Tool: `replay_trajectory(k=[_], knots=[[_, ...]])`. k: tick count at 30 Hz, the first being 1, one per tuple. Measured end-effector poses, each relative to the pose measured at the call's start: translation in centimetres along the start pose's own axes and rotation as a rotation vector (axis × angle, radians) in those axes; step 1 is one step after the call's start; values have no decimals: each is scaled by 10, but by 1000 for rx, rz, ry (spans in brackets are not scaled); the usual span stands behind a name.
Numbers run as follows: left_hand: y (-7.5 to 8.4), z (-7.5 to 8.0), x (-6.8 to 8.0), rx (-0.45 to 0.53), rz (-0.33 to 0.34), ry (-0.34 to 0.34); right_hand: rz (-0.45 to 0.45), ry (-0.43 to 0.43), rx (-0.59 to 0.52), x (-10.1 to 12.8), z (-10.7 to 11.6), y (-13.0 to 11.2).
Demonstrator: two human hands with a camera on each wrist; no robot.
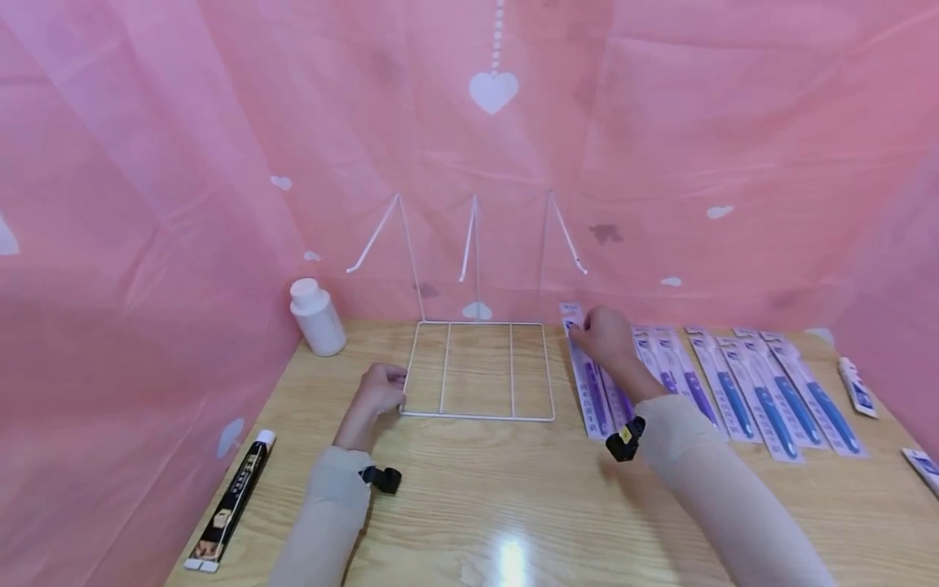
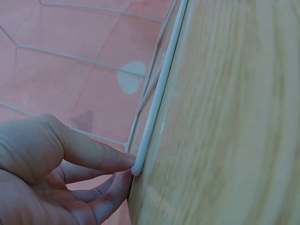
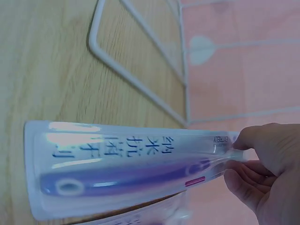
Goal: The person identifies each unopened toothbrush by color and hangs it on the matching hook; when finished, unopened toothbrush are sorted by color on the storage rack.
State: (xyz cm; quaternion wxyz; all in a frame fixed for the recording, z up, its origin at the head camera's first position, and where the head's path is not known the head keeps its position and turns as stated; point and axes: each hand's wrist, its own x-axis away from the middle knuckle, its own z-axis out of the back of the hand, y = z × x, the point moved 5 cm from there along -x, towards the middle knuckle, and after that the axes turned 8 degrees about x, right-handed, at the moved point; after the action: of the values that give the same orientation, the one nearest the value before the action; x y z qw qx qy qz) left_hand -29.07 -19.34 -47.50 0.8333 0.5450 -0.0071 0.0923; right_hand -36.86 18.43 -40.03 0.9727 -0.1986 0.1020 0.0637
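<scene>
A white wire rack (image 1: 477,417) stands on the wooden table, three angled prongs rising at its back. My left hand (image 1: 381,390) is at the rack's front left corner. Close up in the left wrist view, its thumb and fingers pinch the end of the white rail (image 2: 157,103). To the right of the rack, my right hand (image 1: 607,336) pinches the top end of a packaged purple toothbrush (image 3: 117,180). That clear pack is long and narrow, with blue lettering beside the handle. Part of another pack shows below it in the right wrist view.
More packaged toothbrushes, purple and then blue (image 1: 734,403), lie in a row at the right. Small white tubes (image 1: 857,387) lie at the far right edge. A white bottle (image 1: 319,318) and a black toothpaste tube (image 1: 233,499) are at the left. Pink cloth (image 1: 455,147) hangs behind.
</scene>
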Motion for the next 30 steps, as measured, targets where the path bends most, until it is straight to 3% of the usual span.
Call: replay_trajectory(k=[4,11,17,26,30], knots=[[-2,3,-2,-6,1,-4,44,28,-21,12,14,-21],[-2,5,0,14,-8,-17,230,164,-58,42,39,-66],[0,6,-1,28,-25,-15,313,247,-127,67,64,-101],[0,4,-2,37,-9,-23,509,479,-226,94,101,-143],[-1,3,-4,44,4,-27,567,522,-267,101,113,-161]])
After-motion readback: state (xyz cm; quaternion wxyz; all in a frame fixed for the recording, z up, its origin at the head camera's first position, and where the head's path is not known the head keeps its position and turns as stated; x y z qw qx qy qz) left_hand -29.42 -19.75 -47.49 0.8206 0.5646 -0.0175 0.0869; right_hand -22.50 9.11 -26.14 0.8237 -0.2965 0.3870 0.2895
